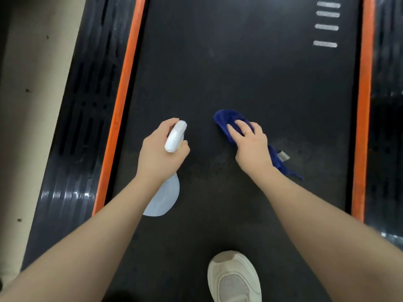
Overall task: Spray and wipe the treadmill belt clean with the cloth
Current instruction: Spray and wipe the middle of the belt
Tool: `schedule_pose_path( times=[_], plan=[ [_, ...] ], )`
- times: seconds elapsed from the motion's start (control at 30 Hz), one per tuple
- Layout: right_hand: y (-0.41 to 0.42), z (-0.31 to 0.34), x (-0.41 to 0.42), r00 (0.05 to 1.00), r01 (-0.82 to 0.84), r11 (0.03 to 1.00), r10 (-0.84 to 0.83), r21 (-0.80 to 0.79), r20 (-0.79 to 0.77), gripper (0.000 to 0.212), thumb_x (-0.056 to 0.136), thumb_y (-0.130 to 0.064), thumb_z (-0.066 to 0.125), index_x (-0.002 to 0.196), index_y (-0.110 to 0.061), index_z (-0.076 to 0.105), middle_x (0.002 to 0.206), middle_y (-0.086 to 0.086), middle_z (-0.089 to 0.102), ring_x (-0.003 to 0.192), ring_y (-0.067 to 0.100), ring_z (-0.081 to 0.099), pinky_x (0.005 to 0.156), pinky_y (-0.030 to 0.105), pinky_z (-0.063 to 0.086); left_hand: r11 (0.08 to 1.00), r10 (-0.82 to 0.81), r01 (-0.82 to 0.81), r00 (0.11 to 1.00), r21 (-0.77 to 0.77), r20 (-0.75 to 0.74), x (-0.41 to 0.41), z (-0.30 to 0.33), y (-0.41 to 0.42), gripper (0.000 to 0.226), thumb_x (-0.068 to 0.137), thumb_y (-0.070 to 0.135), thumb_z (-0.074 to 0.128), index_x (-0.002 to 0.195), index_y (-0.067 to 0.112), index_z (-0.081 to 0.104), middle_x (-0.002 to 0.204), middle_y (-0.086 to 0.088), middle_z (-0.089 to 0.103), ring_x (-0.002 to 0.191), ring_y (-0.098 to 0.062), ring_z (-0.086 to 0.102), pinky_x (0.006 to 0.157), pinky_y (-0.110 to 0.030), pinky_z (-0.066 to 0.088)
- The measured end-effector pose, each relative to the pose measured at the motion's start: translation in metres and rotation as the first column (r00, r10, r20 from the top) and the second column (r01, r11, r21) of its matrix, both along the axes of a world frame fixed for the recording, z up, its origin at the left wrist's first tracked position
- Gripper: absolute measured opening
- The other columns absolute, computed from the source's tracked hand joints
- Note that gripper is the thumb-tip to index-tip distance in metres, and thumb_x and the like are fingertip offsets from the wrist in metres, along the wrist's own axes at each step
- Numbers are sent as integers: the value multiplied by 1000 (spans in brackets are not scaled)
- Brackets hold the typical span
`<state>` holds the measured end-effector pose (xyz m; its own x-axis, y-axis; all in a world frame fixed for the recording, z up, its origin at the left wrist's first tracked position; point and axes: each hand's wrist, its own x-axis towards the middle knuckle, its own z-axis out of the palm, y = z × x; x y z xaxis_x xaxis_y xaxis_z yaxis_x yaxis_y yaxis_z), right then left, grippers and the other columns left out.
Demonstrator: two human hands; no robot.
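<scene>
The black treadmill belt (239,73) fills the view between two orange side strips. My left hand (161,151) grips a white spray bottle (175,136) by its neck, nozzle pointing away over the belt; the bottle's pale body shows below my wrist. My right hand (250,144) presses a blue cloth (226,120) flat on the belt, fingers spread over it. Part of the cloth trails out behind that hand, with a small grey tag beside it. A faint damp patch lies on the belt between my hands.
An orange strip (124,101) and a black ribbed side rail (82,127) run along the left, another orange strip (364,105) along the right. White dashes (326,27) mark the belt's far right. My white shoe (235,277) stands on the belt. Beige floor (28,83) lies left.
</scene>
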<state>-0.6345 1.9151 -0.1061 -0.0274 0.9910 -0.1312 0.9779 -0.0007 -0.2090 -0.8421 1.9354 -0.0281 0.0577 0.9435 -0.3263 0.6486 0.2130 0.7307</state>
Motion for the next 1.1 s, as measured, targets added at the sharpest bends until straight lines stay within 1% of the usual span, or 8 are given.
schedule_pose_path(
  times=[0.07,0.23,0.43,0.6,0.77,0.83,0.93,1.1],
  plan=[
    [-18,6,-8,1000,4,1000,-4,-6,-1,72,53,1,76,122,-9,61,130,15,55,107,44,53,78,44,49,1000,-6,6,1000,0,2,1,2,0,44,85,17,64,125,29,53,97,26,55,90,0,56,74,-10,40],
    [-59,-4,-10,828,-557,830,556,18,-75,68,46,-6,83,112,-15,69,119,10,64,100,39,62,69,43,54,999,-40,39,998,-14,-40,8,-3,4,43,83,17,63,123,28,55,96,22,57,96,-6,56,78,-19,43],
    [-32,8,-9,996,87,990,-88,-112,-3,69,71,2,65,136,-15,48,146,11,40,121,44,39,89,46,40,989,-143,141,987,-34,-77,18,1,2,42,82,17,65,122,26,55,96,19,56,97,-13,57,85,-35,49],
    [-83,6,-7,899,-438,894,438,-94,-27,69,52,-9,83,118,-18,65,125,8,60,100,38,50,65,40,51,959,-279,268,952,-94,-128,30,1,-4,40,84,19,62,122,27,55,95,17,56,93,-11,55,78,-28,42],
    [-22,12,22,982,181,965,-166,-191,92,71,83,-3,53,147,-23,29,155,2,21,127,39,29,94,42,34,950,-300,279,942,-141,-154,37,-3,2,44,86,21,63,128,25,52,102,14,54,94,-13,53,83,-34,47],
    [-25,16,15,981,195,943,-182,-271,74,71,89,-2,44,150,-24,15,158,-1,6,132,36,18,102,41,25,954,-274,249,949,-164,-154,35,-1,5,42,87,21,62,127,26,51,105,12,55,95,-14,54,83,-34,48],
    [-34,15,8,971,131,967,-170,-220,-170,68,89,2,42,147,-27,25,156,-5,16,129,32,20,105,38,24,985,-134,128,990,-113,-50,29,1,15,46,86,14,62,128,24,50,114,11,56,103,-12,55,81,-24,46],
    [41,6,3,809,441,897,-409,-24,-421,64,87,9,40,144,-20,36,149,0,32,121,33,32,101,36,32,996,87,-86,994,-19,64,27,-1,53,52,85,9,60,133,24,48,114,17,52,98,3,52,75,-4,38]
  ],
)
